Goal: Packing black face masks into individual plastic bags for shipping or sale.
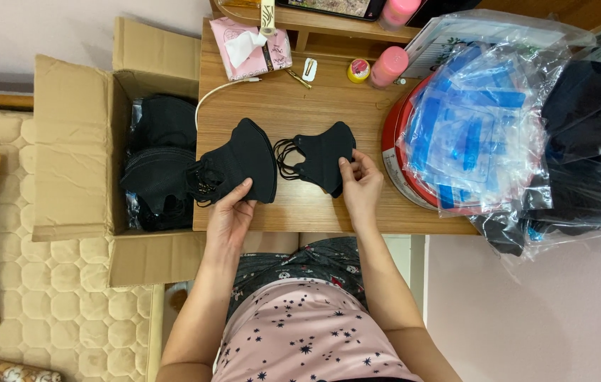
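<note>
Inspected from the head view. Left hand closed on the lower edge of a stack of black folded masks, thumb on top, fingers underneath; stack resting near the left front edge of the wooden desk, with its ear loops trailing over the left edge. Right hand pinching a single black mask at its lower right corner between thumb and fingertips; mask lying flat near the middle of the desk, just beside the stack but apart from it, with thin loops bunched at its left side.

Judged light, soft and pliable: fabric likely to bend or droop if lifted by one corner, not fragile, not slippery. Folded spine judged the firmest line; best taken there or along an edge with a flat pinch. Loops judged liable to tangle with those of the neighbouring stack; better left free than pulled.

Open cardboard box against the left edge of the desk, holding more black masks in clear wrap. Pink tissue pack and two pink bottles along the back edge. Red round tub and clear bags of blue-printed packets crowding the right edge.
</note>
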